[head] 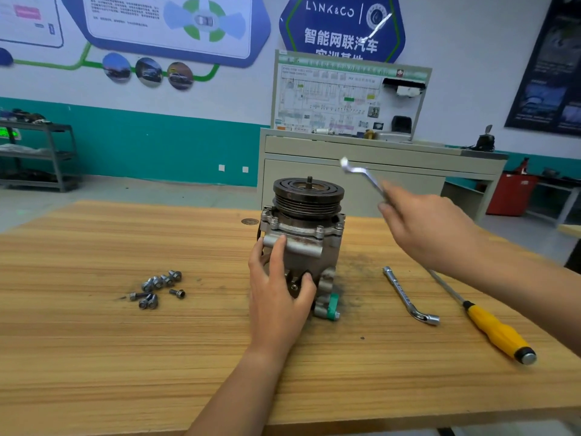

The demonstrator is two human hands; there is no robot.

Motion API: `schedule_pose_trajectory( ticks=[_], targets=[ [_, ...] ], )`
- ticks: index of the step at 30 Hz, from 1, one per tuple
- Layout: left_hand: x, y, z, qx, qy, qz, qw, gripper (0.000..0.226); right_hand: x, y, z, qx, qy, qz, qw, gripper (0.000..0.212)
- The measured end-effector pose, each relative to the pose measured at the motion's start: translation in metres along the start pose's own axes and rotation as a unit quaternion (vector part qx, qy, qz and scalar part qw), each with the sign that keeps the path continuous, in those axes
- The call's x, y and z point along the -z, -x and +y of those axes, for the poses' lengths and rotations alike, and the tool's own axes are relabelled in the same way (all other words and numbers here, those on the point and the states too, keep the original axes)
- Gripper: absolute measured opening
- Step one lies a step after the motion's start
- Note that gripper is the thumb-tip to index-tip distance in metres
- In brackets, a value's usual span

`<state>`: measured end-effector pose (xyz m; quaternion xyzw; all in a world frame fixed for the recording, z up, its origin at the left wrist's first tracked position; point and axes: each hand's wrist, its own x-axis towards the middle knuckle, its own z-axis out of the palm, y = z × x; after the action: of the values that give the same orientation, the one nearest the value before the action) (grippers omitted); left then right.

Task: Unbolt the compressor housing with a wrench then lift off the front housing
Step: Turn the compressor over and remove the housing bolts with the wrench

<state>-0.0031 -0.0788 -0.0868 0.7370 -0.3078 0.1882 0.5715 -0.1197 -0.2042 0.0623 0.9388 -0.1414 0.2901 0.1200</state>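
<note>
The compressor (301, 247) stands pulley-up on the table (94, 341). The left hand (278, 294) clasps its body, likely steadying it. The right hand (427, 221) has its grip closed round the wrench (361, 173), raised beside it.

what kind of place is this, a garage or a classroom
Probably a car-repair training workshop: a wiring-diagram board stands on a cabinet, car posters hang behind, and a compressor sits on a wooden workbench.
</note>
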Motion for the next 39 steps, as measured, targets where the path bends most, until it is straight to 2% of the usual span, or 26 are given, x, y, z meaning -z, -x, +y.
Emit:
schedule_pose_trajectory(
  ticks=[3, 6, 11, 15, 17, 20, 23, 27, 29, 33, 39],
  targets=[
    [0.001, 0.001, 0.001, 0.0, 0.0, 0.0, 1.0, 0.066, 0.005, 0.017, -0.01, 0.007, 0.049, -0.107, 0.993, 0.02],
    [0.003, 0.002, 0.001, -0.003, 0.003, 0.004, 1.0, 0.065, 0.005, 0.02, -0.023, 0.022, 0.116, -0.125, 0.985, 0.019],
    [0.003, 0.002, 0.002, -0.007, -0.006, 0.0, 1.0, 0.066, 0.008, 0.015, -0.042, 0.055, 0.19, -0.158, 0.967, 0.031],
    [0.002, 0.002, 0.001, -0.003, -0.006, 0.002, 1.0, 0.066, 0.024, 0.009, -0.063, 0.103, 0.247, -0.211, 0.94, 0.009],
    [0.002, 0.002, 0.001, -0.009, -0.003, 0.005, 1.0, 0.066, 0.028, 0.006, -0.073, 0.105, 0.255, -0.222, 0.935, 0.012],
    [0.002, 0.001, 0.001, -0.006, -0.006, 0.003, 1.0, 0.066, 0.026, -0.003, -0.072, 0.098, 0.259, -0.219, 0.936, 0.019],
    [0.003, 0.002, 0.0, -0.007, -0.005, 0.003, 1.0, 0.066, 0.022, -0.014, -0.053, 0.122, 0.281, -0.2, 0.931, 0.017],
    [0.003, 0.001, 0.0, -0.011, -0.009, -0.006, 1.0, 0.066, 0.006, -0.021, -0.024, 0.131, 0.326, -0.167, 0.921, 0.032],
    [0.002, 0.001, -0.001, -0.015, -0.021, -0.008, 1.0, 0.066, -0.002, -0.025, -0.019, 0.123, 0.327, -0.178, 0.92, 0.027],
    [0.002, 0.001, -0.002, -0.019, -0.038, -0.009, 0.999, 0.067, -0.022, -0.039, -0.015, 0.079, 0.256, -0.188, 0.945, 0.026],
    [0.001, 0.001, -0.004, -0.025, -0.031, -0.014, 0.999, 0.068, -0.039, -0.038, -0.007, 0.045, 0.134, -0.092, 0.986, 0.036]
  ],
)
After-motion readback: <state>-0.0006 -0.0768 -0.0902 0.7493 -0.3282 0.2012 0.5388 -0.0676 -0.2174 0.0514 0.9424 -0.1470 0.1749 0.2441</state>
